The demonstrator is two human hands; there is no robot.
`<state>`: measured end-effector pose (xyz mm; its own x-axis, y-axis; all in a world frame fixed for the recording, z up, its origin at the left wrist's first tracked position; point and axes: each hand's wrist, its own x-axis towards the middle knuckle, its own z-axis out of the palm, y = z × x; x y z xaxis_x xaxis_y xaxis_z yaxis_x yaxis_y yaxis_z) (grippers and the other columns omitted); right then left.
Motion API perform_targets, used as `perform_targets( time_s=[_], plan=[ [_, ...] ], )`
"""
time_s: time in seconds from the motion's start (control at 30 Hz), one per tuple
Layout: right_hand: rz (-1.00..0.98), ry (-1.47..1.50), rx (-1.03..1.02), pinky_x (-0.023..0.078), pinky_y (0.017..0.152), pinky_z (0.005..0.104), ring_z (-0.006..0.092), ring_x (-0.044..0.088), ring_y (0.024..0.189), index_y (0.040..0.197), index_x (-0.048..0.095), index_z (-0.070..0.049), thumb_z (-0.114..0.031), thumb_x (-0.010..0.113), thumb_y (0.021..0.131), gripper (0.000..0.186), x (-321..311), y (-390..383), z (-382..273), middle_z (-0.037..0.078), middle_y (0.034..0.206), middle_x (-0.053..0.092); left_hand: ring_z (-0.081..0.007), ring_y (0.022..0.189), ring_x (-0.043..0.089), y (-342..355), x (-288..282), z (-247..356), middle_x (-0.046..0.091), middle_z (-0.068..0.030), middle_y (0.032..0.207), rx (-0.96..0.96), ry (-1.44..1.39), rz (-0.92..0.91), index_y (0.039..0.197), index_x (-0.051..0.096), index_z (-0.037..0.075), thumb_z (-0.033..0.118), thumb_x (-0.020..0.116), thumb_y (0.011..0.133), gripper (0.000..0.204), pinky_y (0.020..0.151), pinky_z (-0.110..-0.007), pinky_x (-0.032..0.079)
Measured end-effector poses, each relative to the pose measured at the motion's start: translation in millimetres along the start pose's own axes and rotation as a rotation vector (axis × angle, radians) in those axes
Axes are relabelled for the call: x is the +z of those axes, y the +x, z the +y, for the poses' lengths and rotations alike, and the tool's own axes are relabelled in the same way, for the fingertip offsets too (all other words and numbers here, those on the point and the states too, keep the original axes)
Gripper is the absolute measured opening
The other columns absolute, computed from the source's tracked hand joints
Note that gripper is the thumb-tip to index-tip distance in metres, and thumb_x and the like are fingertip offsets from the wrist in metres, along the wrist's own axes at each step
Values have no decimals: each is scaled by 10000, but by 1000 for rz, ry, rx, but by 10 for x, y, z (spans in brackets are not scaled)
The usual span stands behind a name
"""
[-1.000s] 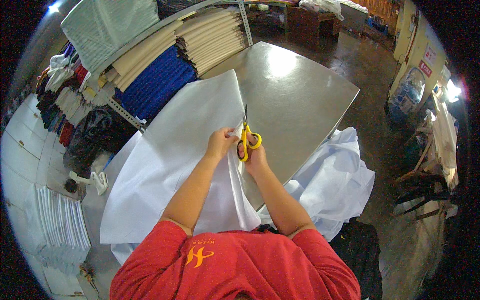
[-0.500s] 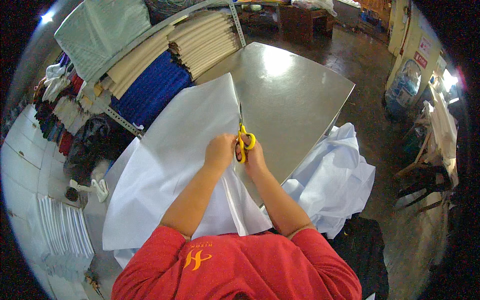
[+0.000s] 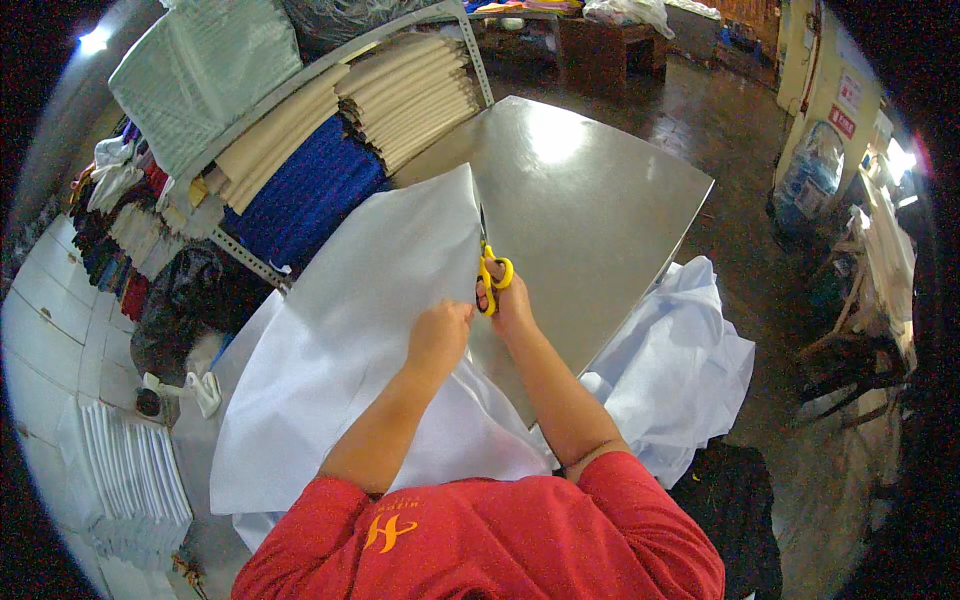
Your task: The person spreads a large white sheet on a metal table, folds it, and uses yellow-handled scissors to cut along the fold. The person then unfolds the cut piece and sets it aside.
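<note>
A wide sheet of white fabric (image 3: 345,290) lies over the left part of a smooth grey table (image 3: 590,190), its far end narrowing to a corner. My right hand (image 3: 513,303) grips yellow-handled scissors (image 3: 496,278), fingers through the loops. Their dark blades point away from me along the fabric's right edge, near that corner. Just left of the handles, my left hand (image 3: 440,335) is closed on the edge of the fabric. Its fingertips are partly hidden from above.
Crumpled white fabric (image 3: 680,360) hangs at the table's right side. A metal rack on the left holds folded blue cloth (image 3: 305,185) and cream cloth (image 3: 410,95). Folded white pieces (image 3: 135,470) stack at lower left. Dark floor (image 3: 745,290) runs along the right.
My left hand has drawn back slightly toward me along the fabric edge, pulling it. The scissor handles have spread a little, and the fabric near my body has shifted.
</note>
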<state>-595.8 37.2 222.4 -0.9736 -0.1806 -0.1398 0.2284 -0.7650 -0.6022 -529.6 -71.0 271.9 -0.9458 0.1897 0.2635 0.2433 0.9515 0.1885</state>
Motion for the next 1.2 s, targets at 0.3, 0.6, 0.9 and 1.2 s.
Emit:
perform_targets(
  time_s=[0.3,0.6,0.9,1.2],
  plan=[
    [8,-22,10,338,406,218,103,428,448,855,500,-79,-292,570,815,228,51,437,-79,22,591,496,-346,719,572,9,7,-54,592,-172,767,36,-96,-35,803,626,46,181,518,819,173,637,-444,445],
    [54,-19,-10,367,392,233,108,456,454,843,497,-75,-259,562,819,196,44,1070,-148,25,605,490,-315,686,584,27,-16,-58,604,-124,781,94,-27,-99,880,631,86,154,508,826,151,605,-404,480],
    [30,38,-28,364,391,232,109,445,427,830,495,-80,-277,581,811,216,-5,1415,-121,21,572,477,-314,698,589,51,-13,-89,614,-134,785,82,-168,-80,890,644,74,144,543,799,153,623,-405,475],
    [74,26,-89,354,391,230,113,435,426,818,505,-79,-296,596,801,237,7,1632,-157,27,562,481,-304,727,600,-18,-17,-125,626,-128,824,91,-174,-165,883,644,68,135,541,794,152,642,-393,485]
  ],
)
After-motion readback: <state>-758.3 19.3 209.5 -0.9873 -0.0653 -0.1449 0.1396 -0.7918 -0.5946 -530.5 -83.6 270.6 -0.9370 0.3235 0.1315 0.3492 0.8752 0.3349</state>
